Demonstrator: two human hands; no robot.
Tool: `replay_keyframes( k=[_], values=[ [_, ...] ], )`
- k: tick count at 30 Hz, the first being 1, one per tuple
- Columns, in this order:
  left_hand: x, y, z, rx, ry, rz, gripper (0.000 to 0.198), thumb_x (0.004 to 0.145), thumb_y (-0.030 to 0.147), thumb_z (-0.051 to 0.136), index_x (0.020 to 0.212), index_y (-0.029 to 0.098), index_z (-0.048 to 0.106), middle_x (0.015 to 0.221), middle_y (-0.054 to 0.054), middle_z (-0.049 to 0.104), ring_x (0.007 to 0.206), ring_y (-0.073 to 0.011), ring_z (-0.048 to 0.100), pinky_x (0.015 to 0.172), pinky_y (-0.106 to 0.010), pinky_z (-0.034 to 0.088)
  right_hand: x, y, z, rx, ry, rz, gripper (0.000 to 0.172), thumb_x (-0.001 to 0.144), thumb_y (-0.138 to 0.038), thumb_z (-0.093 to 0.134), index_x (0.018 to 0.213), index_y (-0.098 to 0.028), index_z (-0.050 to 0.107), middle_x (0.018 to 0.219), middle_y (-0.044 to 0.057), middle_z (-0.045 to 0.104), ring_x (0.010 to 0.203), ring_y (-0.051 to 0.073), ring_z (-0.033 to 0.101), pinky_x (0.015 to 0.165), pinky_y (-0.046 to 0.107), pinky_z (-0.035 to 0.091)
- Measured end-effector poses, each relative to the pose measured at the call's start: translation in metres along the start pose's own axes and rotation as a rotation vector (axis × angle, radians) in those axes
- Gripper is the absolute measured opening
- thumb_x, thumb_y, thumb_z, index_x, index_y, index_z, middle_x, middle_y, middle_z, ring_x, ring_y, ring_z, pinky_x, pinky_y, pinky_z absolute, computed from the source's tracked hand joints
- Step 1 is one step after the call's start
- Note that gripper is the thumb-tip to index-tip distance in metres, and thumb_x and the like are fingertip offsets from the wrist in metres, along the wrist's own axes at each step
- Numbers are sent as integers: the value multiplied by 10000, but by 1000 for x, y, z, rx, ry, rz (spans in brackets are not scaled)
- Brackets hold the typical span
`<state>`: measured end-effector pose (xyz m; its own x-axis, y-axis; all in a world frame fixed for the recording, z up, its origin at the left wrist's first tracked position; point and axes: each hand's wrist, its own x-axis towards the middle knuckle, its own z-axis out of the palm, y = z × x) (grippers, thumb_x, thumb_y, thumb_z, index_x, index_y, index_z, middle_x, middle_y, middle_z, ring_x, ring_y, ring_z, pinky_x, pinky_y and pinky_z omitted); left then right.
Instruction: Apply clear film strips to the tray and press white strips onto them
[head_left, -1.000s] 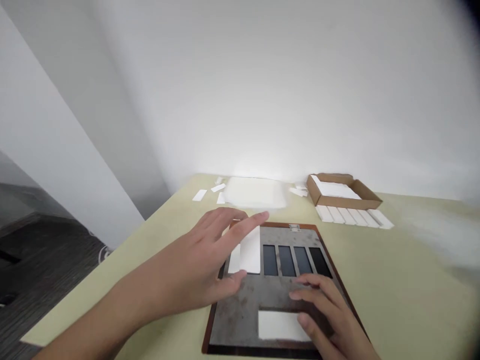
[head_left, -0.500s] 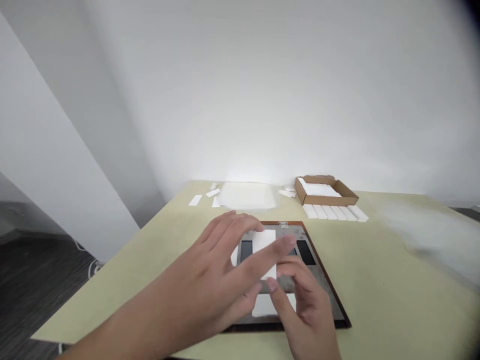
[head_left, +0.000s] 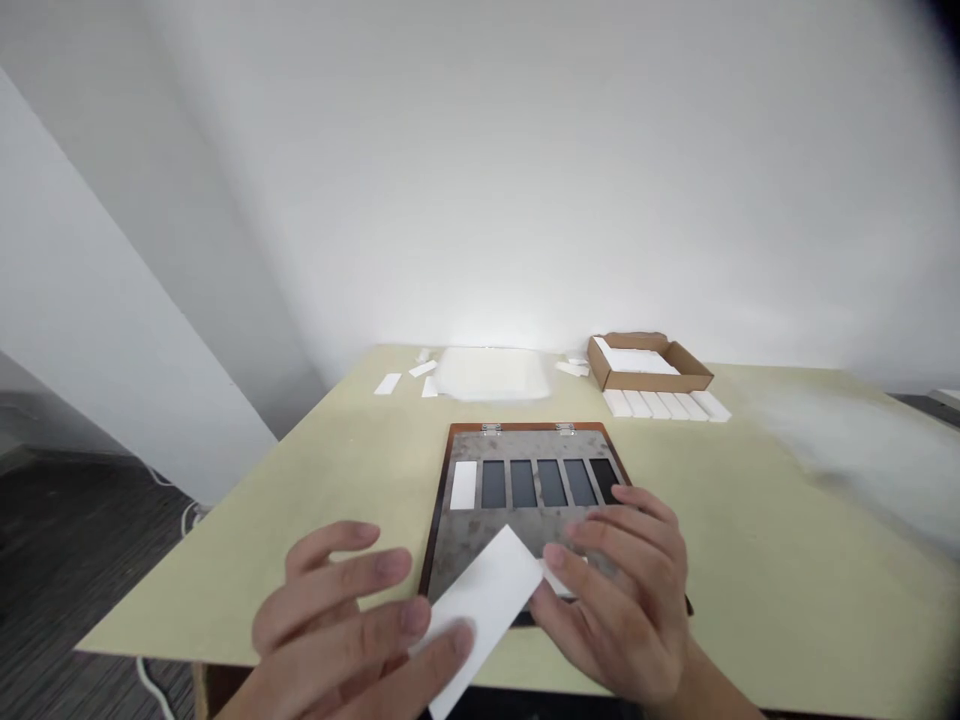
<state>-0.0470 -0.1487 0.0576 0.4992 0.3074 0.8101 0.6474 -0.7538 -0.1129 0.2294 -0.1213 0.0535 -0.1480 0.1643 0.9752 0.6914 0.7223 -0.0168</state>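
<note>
Although the left hand (head_left: 337,635) overlaps the near end of the white card (head_left: 491,598), cannot tell whether it grips; underside hidden. Card lies diagonally between the hands, before the grey tray (head_left: 469,540); leftmost slot holds a white strip (head_left: 464,485). Right hand (head_left: 622,590) pinches card's right corner, thumb against forefinger.

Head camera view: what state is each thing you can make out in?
Loose card: slanted, held
Left hand: touching the loose card
Right hand: pinching its corner
Board: lying flat
White piece: set in the board, far left
Five dark slots: unfilled
Cardboard box: open, white sheets inside
White strips: side by side
</note>
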Motion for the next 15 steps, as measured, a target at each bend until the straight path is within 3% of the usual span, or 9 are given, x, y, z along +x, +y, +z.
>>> replay_keyframes(
  k=[3,6,9,13,15],
  values=[
    [5,1,-5,137,178,139,184,777,279,740,847,442,790,853,-54,480,770,-242,465,686,-523,625,1,-4,2,76,-5,116,352,807,-141,784,1117,-262,668,1069,48,657,964,239,675,953,558,595],
    [1,-1,-12,192,57,190,238,675,319,775,836,494,785,800,-63,467,776,-270,453,699,-547,600,6,-9,1,128,0,144,331,832,-104,771,1114,-229,653,1078,55,617,972,235,654,956,547,596],
    [-6,-2,-17,213,10,231,238,651,328,750,822,487,792,835,-81,465,820,-288,455,646,-534,594,13,-11,-3,159,-4,137,284,848,-73,749,1069,-230,666,1087,52,582,978,217,634,958,517,605],
    [-5,0,-21,212,47,224,303,660,268,708,858,482,791,901,-80,473,782,-245,441,495,-410,592,19,-12,-8,155,-7,67,254,831,-54,755,997,-240,706,1037,41,594,927,201,639,942,484,614],
    [-2,1,-23,212,11,225,309,656,247,717,869,457,795,907,-80,494,797,-239,456,512,-410,620,20,-11,-9,144,-2,57,235,827,-64,762,966,-249,721,1000,37,614,896,202,650,906,481,630]
  ],
)
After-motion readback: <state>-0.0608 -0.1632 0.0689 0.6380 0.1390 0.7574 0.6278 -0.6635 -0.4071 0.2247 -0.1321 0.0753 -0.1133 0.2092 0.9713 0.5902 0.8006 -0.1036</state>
